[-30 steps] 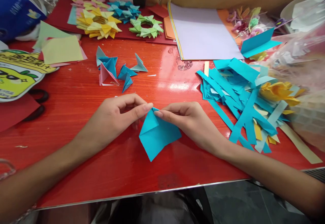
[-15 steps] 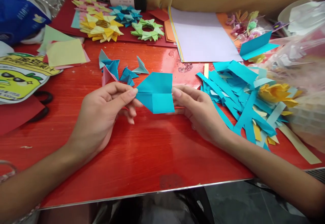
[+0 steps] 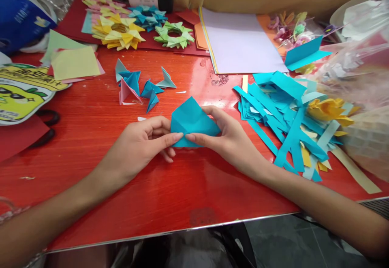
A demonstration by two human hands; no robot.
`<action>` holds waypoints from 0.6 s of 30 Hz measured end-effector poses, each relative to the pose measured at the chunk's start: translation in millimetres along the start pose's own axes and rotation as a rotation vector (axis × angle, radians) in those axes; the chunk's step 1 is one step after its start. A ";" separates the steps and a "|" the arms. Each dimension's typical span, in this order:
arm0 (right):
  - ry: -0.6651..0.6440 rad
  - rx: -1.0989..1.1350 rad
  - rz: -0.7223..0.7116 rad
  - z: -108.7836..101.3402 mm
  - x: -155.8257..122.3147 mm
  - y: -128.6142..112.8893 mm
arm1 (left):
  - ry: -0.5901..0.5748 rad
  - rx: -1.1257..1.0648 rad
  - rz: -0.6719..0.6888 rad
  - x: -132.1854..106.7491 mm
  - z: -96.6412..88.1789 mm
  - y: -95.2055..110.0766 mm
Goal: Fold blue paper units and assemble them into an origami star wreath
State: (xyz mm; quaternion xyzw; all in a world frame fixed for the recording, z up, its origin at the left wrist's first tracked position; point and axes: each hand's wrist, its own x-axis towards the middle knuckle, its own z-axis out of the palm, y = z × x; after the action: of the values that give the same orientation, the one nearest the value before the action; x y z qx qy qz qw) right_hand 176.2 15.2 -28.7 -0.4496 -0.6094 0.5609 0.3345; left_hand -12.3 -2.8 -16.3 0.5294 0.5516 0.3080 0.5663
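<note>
A partly folded sheet of turquoise origami paper (image 3: pixel 190 118) is held between both hands above the red table (image 3: pixel 170 195). My left hand (image 3: pixel 148 140) is closed on its lower left edge, thumb on the front face and fingers behind. With the thumb at the bottom edge and the index finger along the upper right side, my right hand (image 3: pixel 226 134) grips the paper too. The two thumb tips nearly meet. Just behind lie several small folded pieces: blue ones (image 3: pixel 151 91), a pink one (image 3: pixel 129 91) and a pale blue one (image 3: pixel 166 78).
Turquoise paper strips (image 3: pixel 273 106) are heaped on the right beside a yellow paper flower (image 3: pixel 330 110) and a clear plastic bag (image 3: pixel 361 61). Finished paper rings (image 3: pixel 118 31) and lilac sheets (image 3: pixel 243 41) lie at the back. Yellow paper squares (image 3: pixel 75 63) and scissor handles (image 3: pixel 48 126) are at left.
The turquoise paper has been turned, so its point now faces up instead of left. Both thumbs have come together at its lower edge.
</note>
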 end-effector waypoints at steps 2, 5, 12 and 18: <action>-0.038 0.104 0.010 -1.1 1.4 -2.1 | 0.004 0.016 -0.006 0.0 -0.5 -0.1; -0.062 0.221 0.002 -2.3 2.4 -3.3 | 0.020 0.037 0.000 -0.3 -1.5 -0.8; 0.148 -0.120 -0.146 -2.4 -3.1 2.3 | 0.036 0.051 -0.019 -1.7 -3.0 -0.9; 0.135 -0.338 -0.357 -5.3 -5.2 2.9 | -0.020 -0.048 -0.013 -1.3 -3.4 -0.9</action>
State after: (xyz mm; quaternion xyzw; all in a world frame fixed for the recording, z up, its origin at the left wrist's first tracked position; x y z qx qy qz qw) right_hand 183.5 12.3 -30.3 -0.4210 -0.7403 0.3520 0.3883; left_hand -16.1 -3.4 -16.2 0.5151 0.5416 0.3124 0.5862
